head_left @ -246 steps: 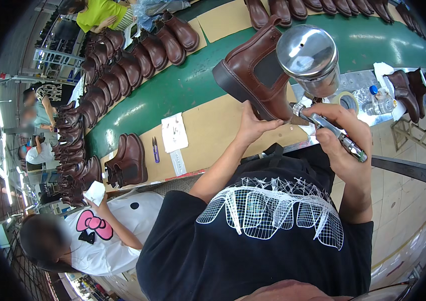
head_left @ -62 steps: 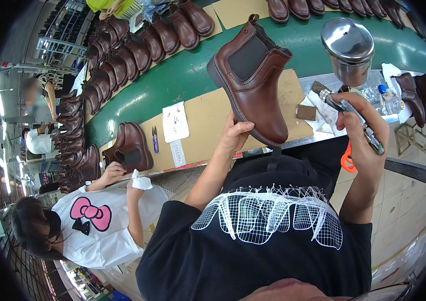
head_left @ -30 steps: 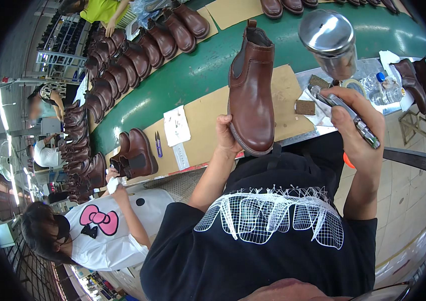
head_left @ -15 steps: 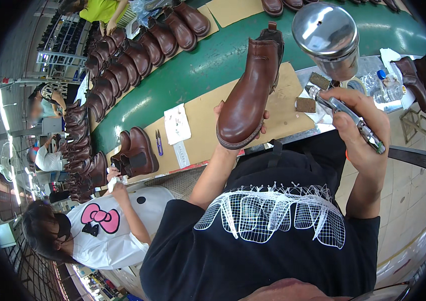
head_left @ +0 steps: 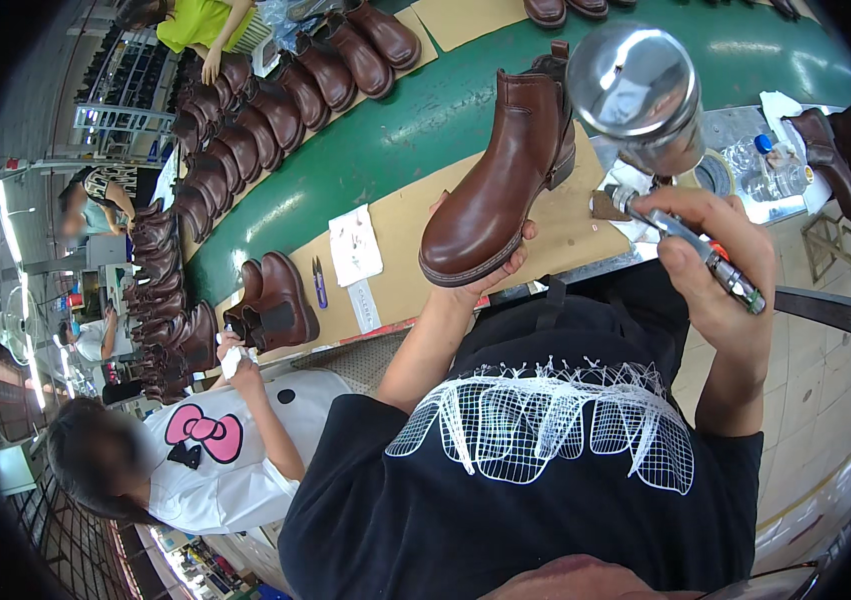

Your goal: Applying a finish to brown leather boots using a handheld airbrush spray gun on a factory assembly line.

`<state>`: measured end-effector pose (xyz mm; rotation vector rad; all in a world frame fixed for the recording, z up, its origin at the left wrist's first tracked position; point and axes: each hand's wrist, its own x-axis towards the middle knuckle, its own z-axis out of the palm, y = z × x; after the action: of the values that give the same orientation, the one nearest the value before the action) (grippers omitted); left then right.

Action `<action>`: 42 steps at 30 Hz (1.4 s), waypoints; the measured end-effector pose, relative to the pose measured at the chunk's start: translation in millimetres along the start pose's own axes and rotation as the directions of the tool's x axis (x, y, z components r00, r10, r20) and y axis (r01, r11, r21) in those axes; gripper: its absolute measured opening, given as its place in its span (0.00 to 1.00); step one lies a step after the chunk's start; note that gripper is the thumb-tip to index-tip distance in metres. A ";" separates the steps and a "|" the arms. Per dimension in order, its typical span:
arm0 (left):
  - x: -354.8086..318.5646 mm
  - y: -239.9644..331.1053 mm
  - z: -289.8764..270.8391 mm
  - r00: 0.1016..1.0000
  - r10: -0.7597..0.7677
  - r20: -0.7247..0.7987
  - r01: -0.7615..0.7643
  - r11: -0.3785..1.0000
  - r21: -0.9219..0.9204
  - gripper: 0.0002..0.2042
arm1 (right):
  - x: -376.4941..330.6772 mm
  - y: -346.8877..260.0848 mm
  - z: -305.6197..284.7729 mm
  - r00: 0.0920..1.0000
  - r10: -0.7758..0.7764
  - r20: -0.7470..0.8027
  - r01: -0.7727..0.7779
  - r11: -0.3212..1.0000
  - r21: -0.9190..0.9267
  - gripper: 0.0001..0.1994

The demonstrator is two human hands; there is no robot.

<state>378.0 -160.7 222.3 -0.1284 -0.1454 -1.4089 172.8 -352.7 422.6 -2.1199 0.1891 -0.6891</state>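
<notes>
A brown leather ankle boot rests on my left hand, whose fingers curl round its sole from below. The boot's toe points toward me and to the left, its heel and pull tab away from me. My right hand is wrapped round a spray gun with a shiny metal cup on top. The gun's nozzle points left toward the boot's heel side, apart from it. The cup covers part of the table behind and sits close to the boot's top.
Rows of brown boots line the green table. Brown paper, a white cloth and purple snips lie before me. Tape and plastic bottles stand right. On the left, a co-worker holds white cloth beside another boot.
The boot has tipped and turned, its toe shifting left and slightly up and its heel coming into view. My right hand has brought the spray gun a little left, nearer the boot.
</notes>
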 end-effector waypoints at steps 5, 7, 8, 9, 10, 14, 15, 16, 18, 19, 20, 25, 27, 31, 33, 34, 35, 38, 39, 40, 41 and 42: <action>-0.9 -1.3 2.1 0.997 0.056 -0.060 -0.058 0.997 -0.042 0.36 | -5.3 -0.4 -0.2 0.995 0.053 0.080 -0.052 0.999 -0.008 0.12; 0.2 -1.1 1.7 0.995 0.052 -0.085 -0.058 0.996 -0.061 0.34 | -4.1 0.5 -0.6 0.999 0.024 0.037 -0.023 1.000 -0.011 0.12; 1.4 -0.4 0.6 0.994 0.053 -0.099 -0.060 0.996 -0.071 0.34 | -3.2 1.0 -0.8 0.999 0.039 0.034 -0.039 0.999 0.004 0.12; 2.1 0.3 -0.9 0.992 0.053 -0.113 -0.063 0.995 -0.081 0.34 | -2.2 2.3 -1.2 0.999 0.019 0.026 -0.020 1.000 0.009 0.12; 3.1 1.9 -3.1 0.996 0.004 -0.090 -0.009 0.998 -0.063 0.33 | -1.5 3.4 -1.7 1.000 -0.004 0.019 0.004 1.000 -0.011 0.12; 4.8 5.5 -17.7 0.994 -0.032 -0.102 0.021 0.994 -0.107 0.33 | -2.8 12.4 0.5 0.996 0.071 0.057 -0.071 0.997 0.010 0.11; 5.4 6.1 -21.6 0.992 -0.040 -0.117 0.029 0.995 -0.100 0.33 | -3.8 16.3 0.2 0.987 0.123 0.104 -0.125 0.992 0.007 0.12; 6.2 6.8 -24.8 0.995 -0.040 -0.090 0.027 0.988 -0.151 0.33 | -4.0 21.5 -0.2 0.973 0.173 0.151 -0.175 0.984 0.000 0.13; 9.3 11.3 -27.3 0.998 -0.039 -0.047 0.029 0.981 -0.192 0.33 | -1.8 35.5 6.2 0.995 0.096 0.038 -0.097 0.994 0.041 0.11; 10.7 14.7 -26.1 0.991 0.018 -0.129 -0.039 0.986 -0.162 0.34 | -2.3 40.7 3.9 0.988 0.150 0.033 -0.152 0.985 0.079 0.11; 14.5 20.5 -24.3 0.982 0.073 -0.174 -0.097 0.987 -0.128 0.35 | -1.8 46.6 0.9 0.980 0.197 0.026 -0.198 0.973 0.115 0.11; 57.7 58.0 -15.3 0.990 0.100 -0.105 -0.095 0.994 0.053 0.37 | -0.3 75.1 -13.9 0.926 0.376 -0.011 -0.359 0.893 0.272 0.10; 80.9 76.9 -16.0 0.954 0.217 -0.205 -0.177 0.964 0.199 0.36 | 0.7 86.4 -18.3 0.907 0.421 -0.021 -0.396 0.868 0.299 0.11; 138.8 132.8 -26.7 0.943 0.220 -0.250 -0.182 0.969 0.169 0.34 | 3.9 102.8 -25.1 0.868 0.496 -0.018 -0.462 0.822 0.334 0.11; 187.5 173.7 -43.3 0.930 0.305 -0.204 -0.268 0.944 0.192 0.36 | 7.6 107.9 -27.5 0.854 0.521 -0.004 -0.492 0.809 0.321 0.12; 215.2 196.1 -54.6 0.876 0.310 -0.369 -0.275 0.950 0.146 0.37 | 10.3 110.1 -26.8 0.849 0.529 0.000 -0.505 0.809 0.301 0.13; 242.9 219.4 -66.9 0.866 0.296 -0.404 -0.268 0.955 0.126 0.38 | 11.0 110.7 -24.4 0.850 0.527 0.008 -0.507 0.812 0.289 0.13; 300.4 260.1 -114.9 0.743 0.382 -0.549 -0.147 0.894 0.424 0.36 | 15.9 116.5 -21.2 0.826 0.563 0.002 -0.544 0.797 0.262 0.13; 314.5 258.3 -134.2 0.702 0.456 -0.548 -0.090 0.819 0.566 0.34 | 16.4 118.2 -21.5 0.834 0.551 0.012 -0.536 0.806 0.251 0.13; 327.4 256.6 -149.4 0.593 0.568 -0.571 -0.005 0.711 0.703 0.32 | 16.5 119.7 -21.9 0.839 0.544 0.027 -0.534 0.812 0.236 0.13; 333.0 258.6 -159.8 0.613 0.568 -0.550 -0.033 0.713 0.700 0.32 | 16.4 121.0 -21.8 0.843 0.537 0.036 -0.532 0.820 0.211 0.13; 335.3 258.3 -166.8 0.585 0.569 -0.577 0.010 0.707 0.707 0.31 | 14.8 121.0 -20.6 0.839 0.544 0.037 -0.538 0.816 0.212 0.13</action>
<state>689.2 -475.3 116.8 1.0225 0.1153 -0.8733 187.7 -446.1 342.9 -1.7257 0.6769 -0.3709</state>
